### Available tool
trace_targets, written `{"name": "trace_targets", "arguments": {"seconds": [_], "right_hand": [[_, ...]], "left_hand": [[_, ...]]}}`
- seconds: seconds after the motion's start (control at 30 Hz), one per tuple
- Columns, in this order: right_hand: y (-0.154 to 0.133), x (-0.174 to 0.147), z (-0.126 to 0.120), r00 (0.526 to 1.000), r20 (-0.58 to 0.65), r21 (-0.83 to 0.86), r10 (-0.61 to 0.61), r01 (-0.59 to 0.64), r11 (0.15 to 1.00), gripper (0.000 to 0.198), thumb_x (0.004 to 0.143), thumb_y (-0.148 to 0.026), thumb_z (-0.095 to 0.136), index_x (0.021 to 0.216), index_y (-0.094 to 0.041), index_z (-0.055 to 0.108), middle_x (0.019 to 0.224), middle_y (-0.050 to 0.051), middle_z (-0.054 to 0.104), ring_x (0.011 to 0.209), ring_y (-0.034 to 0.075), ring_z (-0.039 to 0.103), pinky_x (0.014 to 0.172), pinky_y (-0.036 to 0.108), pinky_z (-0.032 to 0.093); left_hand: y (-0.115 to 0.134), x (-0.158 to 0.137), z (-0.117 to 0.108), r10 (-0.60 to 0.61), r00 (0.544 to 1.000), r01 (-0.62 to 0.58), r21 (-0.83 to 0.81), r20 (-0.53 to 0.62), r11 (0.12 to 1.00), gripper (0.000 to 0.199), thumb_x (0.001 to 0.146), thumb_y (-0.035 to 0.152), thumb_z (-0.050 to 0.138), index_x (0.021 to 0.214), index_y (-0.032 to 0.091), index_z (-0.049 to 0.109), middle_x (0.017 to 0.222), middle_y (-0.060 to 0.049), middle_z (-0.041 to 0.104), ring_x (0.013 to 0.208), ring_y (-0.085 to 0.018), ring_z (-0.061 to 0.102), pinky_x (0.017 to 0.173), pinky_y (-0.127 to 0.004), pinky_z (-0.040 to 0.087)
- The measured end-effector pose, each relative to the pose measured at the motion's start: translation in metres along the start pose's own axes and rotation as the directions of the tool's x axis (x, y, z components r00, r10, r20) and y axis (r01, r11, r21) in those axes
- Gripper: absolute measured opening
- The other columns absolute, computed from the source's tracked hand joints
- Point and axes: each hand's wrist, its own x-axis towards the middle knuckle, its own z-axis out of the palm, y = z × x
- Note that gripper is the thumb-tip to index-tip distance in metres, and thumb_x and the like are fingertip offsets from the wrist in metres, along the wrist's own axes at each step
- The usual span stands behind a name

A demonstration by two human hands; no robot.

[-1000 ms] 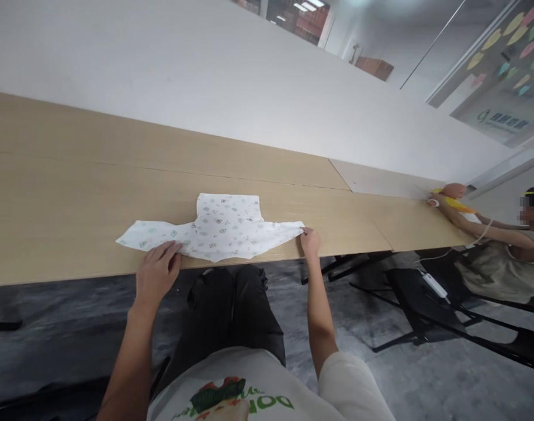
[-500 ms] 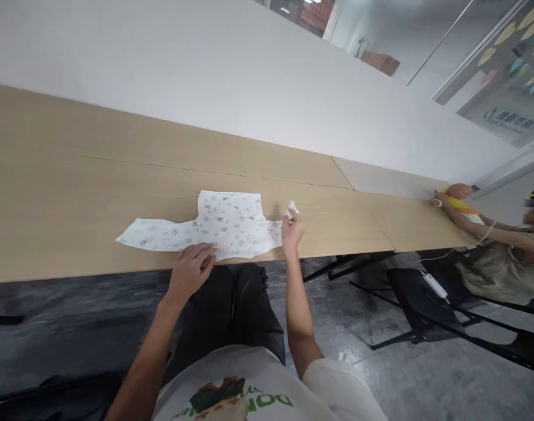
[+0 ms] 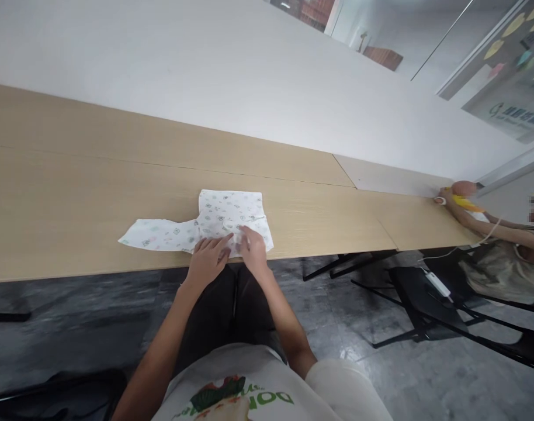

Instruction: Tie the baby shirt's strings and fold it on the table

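A small white baby shirt printed with little coloured figures lies flat near the table's front edge. Its left sleeve stretches out to the side, while the right sleeve is folded inward over the body. My right hand has its fingers on that folded sleeve, gripping its end against the shirt; the fingertips are partly hidden. Beside it, my left hand rests with fingers laid out on the lower part of the shirt, close to the near edge.
The long wooden table runs along a white wall. At far right another person handles a doll in yellow and white. A black folding chair stands there with a white power strip on it.
My right hand has brought the shirt's right sleeve leftward, from outstretched to folded across the body. The left hand has shifted slightly right along the lower edge.
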Motion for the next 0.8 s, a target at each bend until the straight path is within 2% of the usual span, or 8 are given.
{"name": "trace_targets", "arguments": {"seconds": [0.1,0.17,0.33,0.5,0.67,0.8], "right_hand": [[0.026,-0.007,-0.018,0.988,-0.083,-0.061,0.133,-0.139,0.988,0.040,0.097,-0.013,0.036,0.127,-0.014,0.062,0.127,0.015,0.066,0.124,0.024,0.058,0.108,0.040,0.045],[0.040,-0.014,-0.024,0.982,-0.089,-0.076,0.168,-0.175,0.982,0.038,0.096,-0.014,0.039,0.127,-0.012,0.062,0.128,0.016,0.065,0.125,0.024,0.058,0.108,0.041,0.045],[0.055,-0.030,-0.022,0.991,-0.080,-0.058,0.110,-0.115,0.992,0.039,0.097,-0.023,0.045,0.131,-0.010,0.058,0.136,0.019,0.059,0.131,0.024,0.053,0.111,0.040,0.043],[0.057,-0.033,-0.018,0.997,-0.070,-0.070,0.017,-0.022,0.997,0.039,0.099,-0.029,0.044,0.130,-0.013,0.060,0.137,0.016,0.060,0.131,0.026,0.053,0.113,0.046,0.040],[0.058,-0.034,-0.015,0.998,-0.047,-0.132,0.029,-0.035,0.991,0.039,0.100,-0.029,0.042,0.127,-0.010,0.063,0.136,0.018,0.060,0.132,0.027,0.052,0.114,0.049,0.038],[0.059,-0.035,-0.011,0.997,-0.069,-0.169,0.014,-0.026,0.985,0.038,0.100,-0.028,0.041,0.126,-0.013,0.064,0.135,0.016,0.061,0.130,0.026,0.054,0.114,0.048,0.039]], "left_hand": [[0.005,0.005,-0.002,-0.007,1.000,0.006,-0.014,-0.011,1.000,0.051,0.097,0.043,0.036,0.142,0.024,0.050,0.113,-0.010,0.070,0.109,-0.027,0.061,0.104,-0.043,0.037],[0.006,0.008,-0.001,-0.004,1.000,0.003,-0.036,-0.015,0.999,0.052,0.097,0.045,0.037,0.141,0.023,0.051,0.112,-0.010,0.070,0.108,-0.027,0.061,0.103,-0.043,0.038],[0.004,0.013,0.002,-0.029,0.998,0.025,-0.089,-0.051,0.996,0.048,0.098,0.044,0.032,0.119,0.019,0.067,0.114,-0.012,0.069,0.108,-0.027,0.061,0.099,-0.040,0.042],[0.000,0.009,-0.004,-0.064,0.994,0.056,-0.090,-0.092,0.994,0.050,0.098,0.045,0.032,0.119,0.016,0.067,0.114,-0.013,0.069,0.110,-0.028,0.060,0.099,-0.041,0.042],[-0.005,0.004,-0.002,-0.081,0.996,0.080,-0.034,-0.040,0.996,0.046,0.096,0.043,0.036,0.115,0.019,0.070,0.111,-0.012,0.070,0.111,-0.029,0.059,0.100,-0.045,0.041],[-0.008,-0.001,0.004,-0.086,0.995,0.086,-0.009,-0.053,0.996,0.044,0.096,0.042,0.036,0.116,0.021,0.070,0.116,-0.012,0.069,0.114,-0.029,0.058,0.101,-0.045,0.040]]}}
